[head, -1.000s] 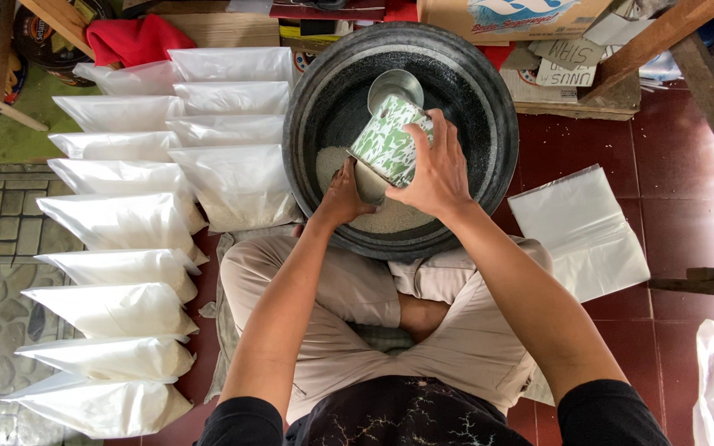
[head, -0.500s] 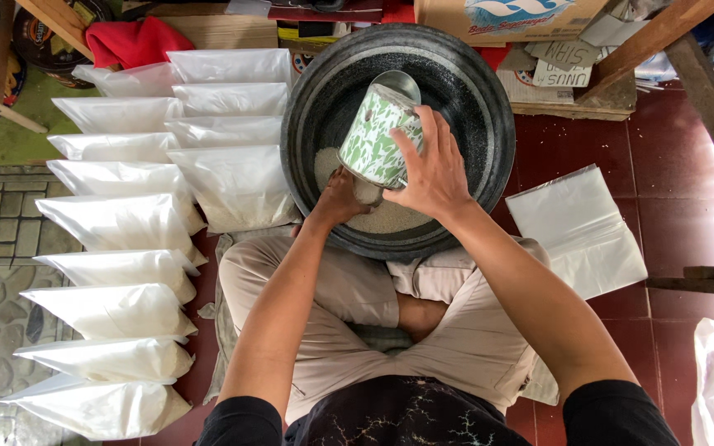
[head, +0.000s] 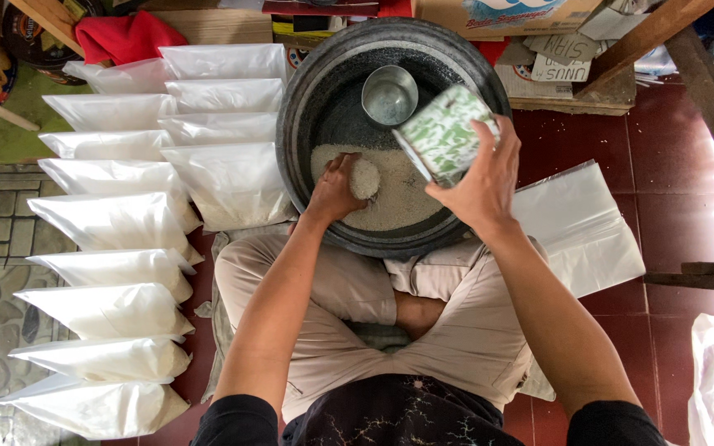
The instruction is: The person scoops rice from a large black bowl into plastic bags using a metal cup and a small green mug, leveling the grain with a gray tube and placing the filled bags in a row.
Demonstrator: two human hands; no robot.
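Green-patterned tin cup [head: 442, 135] clamped in right hand [head: 481, 183], tilted over basin [head: 307, 83] centre; left hand [head: 336, 186] alongside, cupped around white rice [head: 390, 194].

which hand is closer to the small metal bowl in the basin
Right. The right hand holds the green patterned tin just beside the metal bowl; the left hand is lower, in the rice.

Filled bags [head: 117, 223] crowd left; basin [head: 303, 91] blocks front.
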